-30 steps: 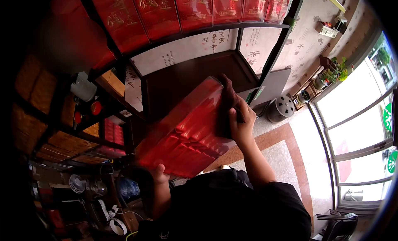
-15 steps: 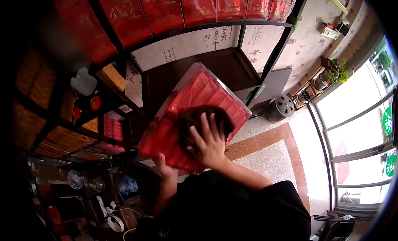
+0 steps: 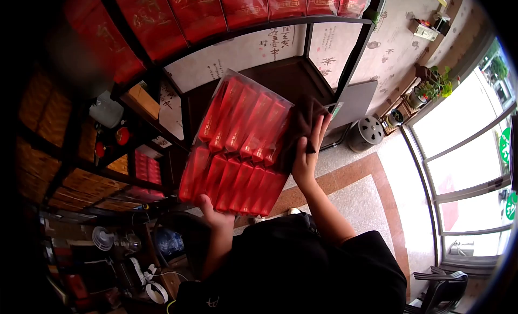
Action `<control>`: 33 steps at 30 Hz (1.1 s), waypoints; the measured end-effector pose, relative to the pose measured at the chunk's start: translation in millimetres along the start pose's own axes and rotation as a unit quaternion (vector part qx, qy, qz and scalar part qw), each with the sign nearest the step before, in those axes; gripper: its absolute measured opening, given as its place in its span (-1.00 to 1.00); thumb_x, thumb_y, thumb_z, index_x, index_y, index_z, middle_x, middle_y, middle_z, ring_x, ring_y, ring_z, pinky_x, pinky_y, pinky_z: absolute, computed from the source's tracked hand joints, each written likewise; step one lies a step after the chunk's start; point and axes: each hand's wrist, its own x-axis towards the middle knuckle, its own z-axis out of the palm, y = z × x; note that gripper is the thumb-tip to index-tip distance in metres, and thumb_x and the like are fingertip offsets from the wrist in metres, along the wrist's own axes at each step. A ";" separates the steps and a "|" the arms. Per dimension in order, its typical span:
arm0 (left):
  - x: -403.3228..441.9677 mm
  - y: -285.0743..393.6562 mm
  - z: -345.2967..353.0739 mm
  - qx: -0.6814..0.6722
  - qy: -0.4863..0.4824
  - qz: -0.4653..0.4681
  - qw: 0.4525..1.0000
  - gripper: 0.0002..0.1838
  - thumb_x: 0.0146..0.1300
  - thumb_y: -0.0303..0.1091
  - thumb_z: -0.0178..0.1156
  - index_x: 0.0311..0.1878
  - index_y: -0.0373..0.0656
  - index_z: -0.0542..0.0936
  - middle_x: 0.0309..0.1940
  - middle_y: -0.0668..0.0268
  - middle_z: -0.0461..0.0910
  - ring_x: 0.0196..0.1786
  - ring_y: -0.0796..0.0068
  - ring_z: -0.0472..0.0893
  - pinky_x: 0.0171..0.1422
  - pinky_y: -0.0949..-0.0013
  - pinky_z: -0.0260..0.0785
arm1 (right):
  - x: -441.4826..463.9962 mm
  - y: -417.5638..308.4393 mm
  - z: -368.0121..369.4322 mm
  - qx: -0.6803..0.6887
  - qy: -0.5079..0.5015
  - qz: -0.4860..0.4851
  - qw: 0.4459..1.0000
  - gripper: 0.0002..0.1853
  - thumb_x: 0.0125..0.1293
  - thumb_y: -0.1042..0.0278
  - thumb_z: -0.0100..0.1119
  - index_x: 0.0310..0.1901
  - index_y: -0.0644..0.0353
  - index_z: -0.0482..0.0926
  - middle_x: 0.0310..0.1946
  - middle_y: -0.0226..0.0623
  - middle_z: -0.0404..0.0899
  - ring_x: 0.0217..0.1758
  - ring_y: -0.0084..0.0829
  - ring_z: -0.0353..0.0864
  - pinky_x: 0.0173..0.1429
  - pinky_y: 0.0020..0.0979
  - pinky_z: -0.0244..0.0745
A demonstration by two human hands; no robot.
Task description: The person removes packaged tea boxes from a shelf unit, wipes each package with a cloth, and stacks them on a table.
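Observation:
A clear plastic box [image 3: 237, 144] filled with two rows of red foil packets is held tilted in front of my body. My left hand [image 3: 218, 214] grips its lower edge, thumb showing on the near side and the other fingers hidden beneath. At the box's right side is my right hand [image 3: 308, 157], holding a dark brown cloth [image 3: 303, 122] against the edge. The fingers of that hand point up and away, and part of the cloth covers the box's right margin.
A dark shelf [image 3: 264, 79] stands just beyond the box, with red packages [image 3: 245, 6] on the tier above. Left are shelves with orange-brown packs [image 3: 89, 179]. A round metal bin [image 3: 367, 133] stands on the floor at right, near potted plants [image 3: 434, 90] and a glass door [image 3: 464, 163].
My right hand and the cloth have moved from the middle of the box's face to its right edge. The box has turned, so both rows of packets now show.

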 end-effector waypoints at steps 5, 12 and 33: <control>-11.9 -5.2 24.6 0.010 0.013 -0.021 1.000 -0.22 0.38 0.19 0.03 0.47 -0.16 0.20 0.43 0.15 0.30 0.43 0.09 0.34 0.47 -0.01 0.24 | 5.6 -16.0 0.3 0.406 0.100 0.396 0.818 -0.41 0.55 -0.04 -0.15 0.38 0.28 0.29 0.31 -0.12 0.39 0.37 -0.35 0.39 0.40 -0.36 0.28; 12.4 -13.1 38.1 -0.016 0.029 0.003 0.999 -0.19 0.36 0.23 0.05 0.46 -0.17 0.21 0.43 0.17 0.29 0.43 0.13 0.34 0.44 0.01 0.25 | -127.5 -19.8 2.6 0.231 -0.072 0.491 0.837 -0.50 0.56 -0.03 -0.15 0.26 0.21 0.41 -0.09 -0.22 0.59 -0.08 -0.27 0.60 -0.01 -0.26 0.53; -8.3 -33.4 24.3 0.008 0.025 -0.052 0.998 -0.27 0.41 0.16 0.01 0.44 -0.18 0.25 0.40 0.17 0.32 0.40 0.12 0.37 0.45 0.04 0.26 | 3.1 -29.7 -9.2 -0.366 -0.129 -0.087 0.918 -0.43 0.30 0.27 0.21 0.28 0.35 0.33 0.49 0.11 0.08 0.56 0.23 -0.04 0.53 0.22 -0.08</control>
